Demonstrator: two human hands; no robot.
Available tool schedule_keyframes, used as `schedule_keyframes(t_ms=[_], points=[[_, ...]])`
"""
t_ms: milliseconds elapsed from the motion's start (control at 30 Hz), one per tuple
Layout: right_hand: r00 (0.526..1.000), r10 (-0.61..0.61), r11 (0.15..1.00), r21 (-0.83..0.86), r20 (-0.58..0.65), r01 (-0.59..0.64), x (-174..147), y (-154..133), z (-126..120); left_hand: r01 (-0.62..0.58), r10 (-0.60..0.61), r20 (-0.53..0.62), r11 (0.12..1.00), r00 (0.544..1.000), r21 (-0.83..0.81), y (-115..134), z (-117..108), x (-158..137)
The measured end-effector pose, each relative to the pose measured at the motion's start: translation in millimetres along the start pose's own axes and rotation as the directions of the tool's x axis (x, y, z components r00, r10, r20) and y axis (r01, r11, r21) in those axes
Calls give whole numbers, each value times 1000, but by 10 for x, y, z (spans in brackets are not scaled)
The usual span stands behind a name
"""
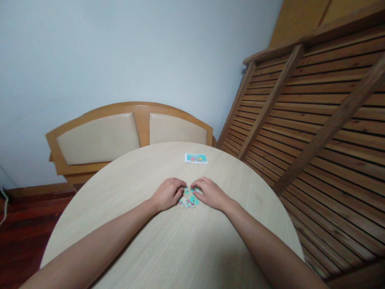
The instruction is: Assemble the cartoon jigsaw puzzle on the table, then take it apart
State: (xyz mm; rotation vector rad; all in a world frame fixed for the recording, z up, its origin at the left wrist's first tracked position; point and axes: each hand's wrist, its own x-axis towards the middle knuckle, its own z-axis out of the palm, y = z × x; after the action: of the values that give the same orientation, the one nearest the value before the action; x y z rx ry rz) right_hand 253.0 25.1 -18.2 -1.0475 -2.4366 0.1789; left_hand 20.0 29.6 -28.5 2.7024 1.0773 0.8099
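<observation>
The left hand (170, 195) and right hand (209, 193) curled either side of the pieces (189, 201); I couldn't tell if either gripped any. Beyond them, a card (196, 158) lay on the counter (168, 249).

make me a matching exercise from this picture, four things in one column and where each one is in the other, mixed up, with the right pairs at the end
Things
1. jigsaw pieces
2. picture card
3. padded headboard
4. slatted wooden panel

Places
a. behind the table's far edge, in front of the pale wall
b. between the left hand and the right hand
c. along the right side of the picture
d. on the table, beyond both hands

Right pairs: 1-b, 2-d, 3-a, 4-c
</observation>
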Motion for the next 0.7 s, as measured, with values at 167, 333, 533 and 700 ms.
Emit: schedule_keyframes(t_ms=[167,333,533,700], points=[[999,40,998,-44,-29,-42,26,-1,7,1,-1,-5,1000,1000,5,-20,-7,9],[979,147,989,-7,-144,-149,21,89,-62,-4,4,-10,1000,1000,-3,-39,6,10],[935,302,952,18,-183,-304,-66,366,-233,27,-28,-12,999,1000,-25,-103,50,-2],[950,309,939,170,-33,-299,-166,502,-367,39,-40,-13,997,999,-61,-138,71,-9]])
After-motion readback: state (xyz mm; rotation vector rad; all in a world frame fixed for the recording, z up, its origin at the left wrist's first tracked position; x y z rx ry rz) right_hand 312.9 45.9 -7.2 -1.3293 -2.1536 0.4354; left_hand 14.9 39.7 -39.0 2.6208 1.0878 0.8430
